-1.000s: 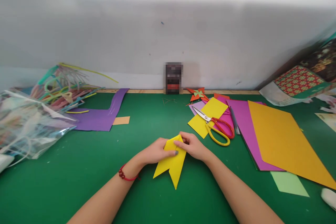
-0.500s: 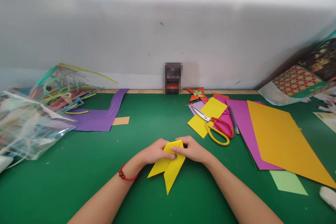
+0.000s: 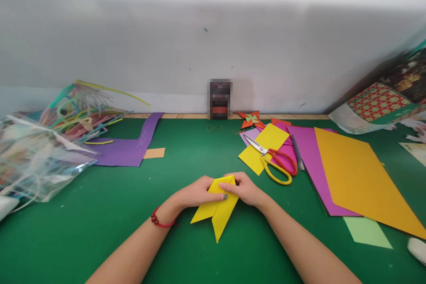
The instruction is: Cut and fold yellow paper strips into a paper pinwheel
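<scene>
A folded piece of yellow paper (image 3: 226, 211) is held between both hands, low over the green table. Two pointed ends of it hang down toward me, one to the left and a longer one near the middle. My left hand (image 3: 199, 193) grips its left side, the thumb laid across the front. On the upper right, my right hand (image 3: 245, 190) pinches it with the thumb in front. The other fingers of both hands are mostly hidden behind the paper.
Scissors (image 3: 271, 159) with red and yellow handles lie on yellow paper (image 3: 274, 135) to the right. Beyond are a paper pinwheel (image 3: 251, 119), a pen (image 3: 297, 153) and an orange-yellow sheet (image 3: 362, 177). Purple paper (image 3: 123, 153) and a plastic bag (image 3: 49, 164) sit left.
The folded yellow paper has shifted slightly to the right and up, turning a little. My left thumb has slid right with it. Both hands keep their grip.
</scene>
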Available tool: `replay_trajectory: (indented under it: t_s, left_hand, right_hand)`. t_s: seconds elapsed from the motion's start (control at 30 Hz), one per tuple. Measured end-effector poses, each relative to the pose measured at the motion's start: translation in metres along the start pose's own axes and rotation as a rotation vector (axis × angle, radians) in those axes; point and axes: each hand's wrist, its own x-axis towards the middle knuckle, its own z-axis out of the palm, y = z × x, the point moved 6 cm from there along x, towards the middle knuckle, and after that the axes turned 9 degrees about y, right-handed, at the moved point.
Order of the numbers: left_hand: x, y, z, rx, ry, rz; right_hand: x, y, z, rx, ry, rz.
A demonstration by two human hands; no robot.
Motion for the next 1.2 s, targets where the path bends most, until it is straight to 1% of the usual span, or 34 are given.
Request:
replay_trajectory:
  t_s: [0.17, 0.27, 0.47, 0.6, 0.67, 0.8, 0.9, 1.0, 1.07, 1.13, 1.2]
  left_hand:
    - [-0.001, 0.001, 0.000, -0.063, -0.048, 0.001]
    - [0.000, 0.001, 0.000, -0.069, -0.054, 0.003]
    - [0.000, 0.001, -0.001, 0.012, 0.023, -0.013]
    - [0.000, 0.003, -0.001, 0.025, 0.048, 0.011]
    - [0.000, 0.005, -0.001, -0.010, 0.011, 0.025]
    - [-0.003, 0.006, -0.001, -0.034, -0.106, 0.047]
    - [-0.003, 0.006, -0.003, -0.050, -0.111, 0.054]
    - [-0.002, 0.002, -0.002, -0.084, -0.113, 0.031]
    - [-0.001, -0.002, -0.002, -0.149, -0.092, -0.010]
    - [0.001, -0.005, -0.007, -0.306, -0.003, -0.047]
    - [0.003, -0.008, -0.013, -0.503, 0.101, -0.060]
  right_hand:
    - [0.000, 0.001, 0.001, -0.020, -0.021, -0.007]
    - [0.000, 0.001, 0.002, -0.051, -0.033, -0.018]
    - [-0.002, -0.001, 0.005, -0.078, -0.027, -0.003]
    - [0.000, 0.001, 0.002, 0.004, -0.007, 0.028]
    - [0.001, 0.002, -0.002, 0.070, 0.026, 0.040]
    - [0.002, 0.002, -0.008, 0.192, 0.071, 0.072]
    - [0.002, 0.001, -0.009, 0.216, 0.083, 0.099]
    - [0.002, 0.002, -0.008, 0.214, 0.095, 0.102]
    - [0.003, 0.005, -0.010, 0.226, 0.132, 0.098]
    - [0.005, 0.009, -0.014, 0.252, 0.203, 0.088]
    - [0.006, 0.013, -0.020, 0.287, 0.302, 0.073]
